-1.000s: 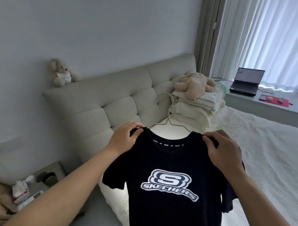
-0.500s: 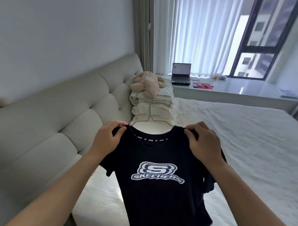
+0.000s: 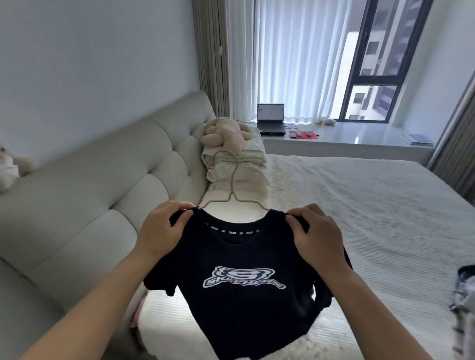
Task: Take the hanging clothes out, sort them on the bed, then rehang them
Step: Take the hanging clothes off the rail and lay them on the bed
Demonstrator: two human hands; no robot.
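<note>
Black T-shirt [image 3: 244,288] on pale hanger [image 3: 232,185], held up over bed [image 3: 368,201]; left hand [image 3: 162,232] pinching one shoulder, right hand [image 3: 316,233] pinching the other.

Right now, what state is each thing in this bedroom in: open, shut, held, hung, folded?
Black T-shirt: on the hanger, held up over the bed.
Hanger: inside the shirt, hook free.
Left hand: fingers pinch the shirt's shoulder.
Right hand: fingers pinch the other shoulder.
Laptop: open.
Sheer curtain: drawn across the window.
Bedding stack: folded, plush toy on top.
</note>
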